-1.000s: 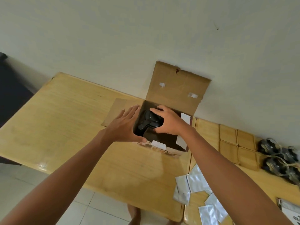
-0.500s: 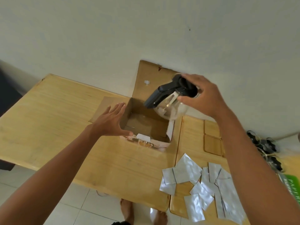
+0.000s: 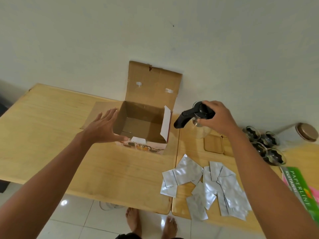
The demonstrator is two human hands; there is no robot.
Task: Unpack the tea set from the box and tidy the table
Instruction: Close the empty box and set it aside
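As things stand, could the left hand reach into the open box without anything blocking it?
Probably yes: the left hand is open beside the box, whose flaps stand open, and the teapot is held off to its right.

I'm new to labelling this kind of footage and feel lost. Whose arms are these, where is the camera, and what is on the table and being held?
There is no machine: a person wears a wide-angle camera on the head, looking down at their own hands. The right hand grips a glass teapot by its black lid, above the wooden table. The left hand is open against the side of the open cardboard box, which looks empty. Also on the table: silver sachets, wooden coasters, glass cups and a lidded jar.
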